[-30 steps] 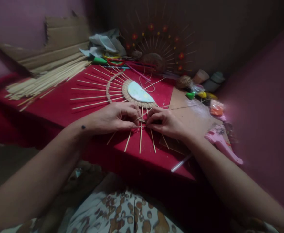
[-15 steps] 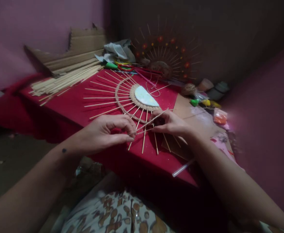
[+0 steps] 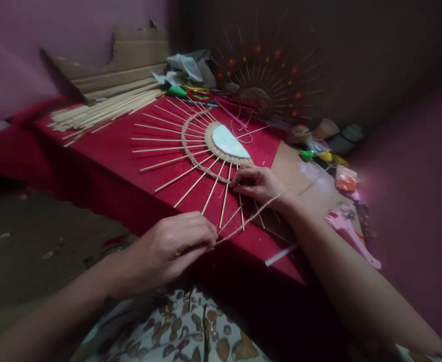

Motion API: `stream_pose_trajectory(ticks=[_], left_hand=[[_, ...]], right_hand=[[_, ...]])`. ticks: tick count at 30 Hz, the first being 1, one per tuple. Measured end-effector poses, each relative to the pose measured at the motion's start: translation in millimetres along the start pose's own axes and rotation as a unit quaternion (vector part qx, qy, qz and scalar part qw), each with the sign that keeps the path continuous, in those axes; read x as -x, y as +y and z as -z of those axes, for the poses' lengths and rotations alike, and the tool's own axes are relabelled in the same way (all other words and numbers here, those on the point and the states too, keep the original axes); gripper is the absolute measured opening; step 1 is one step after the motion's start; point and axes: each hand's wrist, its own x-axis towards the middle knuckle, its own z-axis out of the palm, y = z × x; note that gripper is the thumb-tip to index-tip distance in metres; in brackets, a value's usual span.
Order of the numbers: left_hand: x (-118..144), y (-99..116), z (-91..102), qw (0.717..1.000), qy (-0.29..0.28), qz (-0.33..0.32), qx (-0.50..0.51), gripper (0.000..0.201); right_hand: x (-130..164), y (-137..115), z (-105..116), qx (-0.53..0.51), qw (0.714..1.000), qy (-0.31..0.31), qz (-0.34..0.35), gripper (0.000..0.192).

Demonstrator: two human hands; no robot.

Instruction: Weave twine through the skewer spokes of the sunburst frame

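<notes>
A half-round frame of thin wooden sticks (image 3: 160,148) fans out over the red cloth, with a pale blue half-disc (image 3: 228,142) at its centre. Twine is woven across the sticks as a curved band (image 3: 189,154). My left hand (image 3: 183,241), at the table's front edge, is closed on a strand of twine (image 3: 251,219) stretched towards my right forearm. My right hand (image 3: 256,183) pinches the frame at the end of the woven band, beside a stick. Its fingertips partly hide what lies between them.
Loose sticks (image 3: 107,108) lie at the back left before torn cardboard (image 3: 140,53). Red-handled scissors (image 3: 200,94) and a decorated stick fan (image 3: 258,93) are behind. A twine ball (image 3: 299,134), a pink glue gun (image 3: 351,234) and a clear glue stick (image 3: 281,255) are rightward.
My left hand has moved down and towards me, drawing the twine out from the frame. My right hand stays at the band, its fingers now closer on the sticks.
</notes>
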Motion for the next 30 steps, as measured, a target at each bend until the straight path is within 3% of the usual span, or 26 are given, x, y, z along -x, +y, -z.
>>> stream_pose_trajectory(ticks=[4,10,15,21,30], left_hand=[[5,-4,3.1,0.999,-0.021,-0.015,-0.041,0.018],[7,-9,7.9,0.994,-0.007,-0.025,-0.103,0.019],[8,-6,3.8,0.992,-0.015,-0.020,-0.124,0.020],[10,-5,2.1,0.986,0.001,-0.034,-0.161,0.020],[16,1,3.2,0.979,0.062,-0.031,-0.194,0.021]], right_hand=[[2,-1,1,0.011,1.000,-0.006,0.019,0.004],[5,-3,-4,0.083,0.994,0.002,0.074,0.013],[4,-1,-10,0.225,0.968,0.000,0.114,0.023],[6,-11,-13,0.358,0.930,-0.008,0.085,0.025],[8,-13,-13,0.323,0.943,0.007,0.083,0.028]])
